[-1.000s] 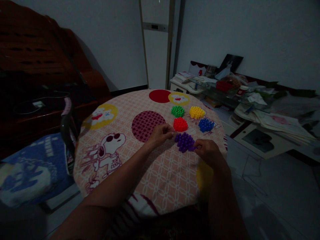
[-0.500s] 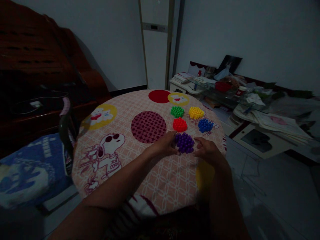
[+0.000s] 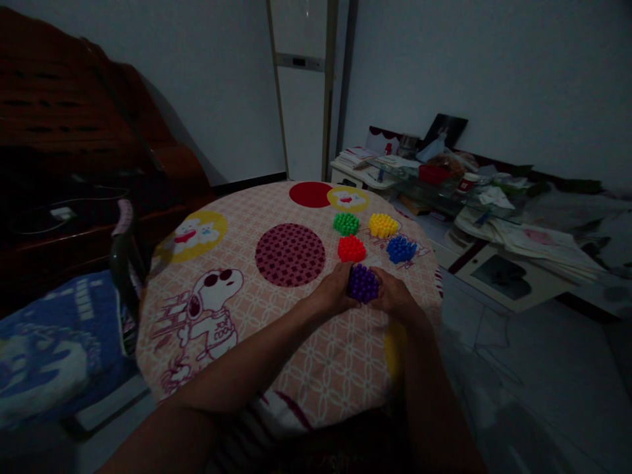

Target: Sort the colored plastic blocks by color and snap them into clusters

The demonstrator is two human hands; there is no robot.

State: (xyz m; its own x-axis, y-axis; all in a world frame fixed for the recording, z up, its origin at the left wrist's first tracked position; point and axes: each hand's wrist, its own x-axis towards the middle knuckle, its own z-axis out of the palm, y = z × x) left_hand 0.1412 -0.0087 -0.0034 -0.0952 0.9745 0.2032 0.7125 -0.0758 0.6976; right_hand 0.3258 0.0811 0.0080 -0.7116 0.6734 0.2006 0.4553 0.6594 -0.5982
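Between my two hands stands a tight cluster of round-headed purple pegs (image 3: 364, 284) on the tablecloth. My left hand (image 3: 336, 288) is curved against its left side, and my right hand (image 3: 394, 293) presses in from the right. Both hands are closed round the cluster, with some fingers hidden behind it. Just beyond lies a cluster of red pegs (image 3: 351, 249), apart from my fingers. Farther off are green pegs (image 3: 346, 224) and yellow pegs (image 3: 383, 225), with blue pegs (image 3: 401, 249) to the right.
A patterned cloth covers the round table (image 3: 316, 355). To the left is a chair (image 3: 64, 342) with a blue cover, before a wooden bench (image 3: 64, 145). On the right, a low cabinet (image 3: 498, 270) bears papers and bags. A tall white unit (image 3: 303, 112) stands behind.
My right hand has moved inward against the purple pegs, and the cluster looks narrower between both hands. The view has shifted slightly. The other clusters stay put on the table.
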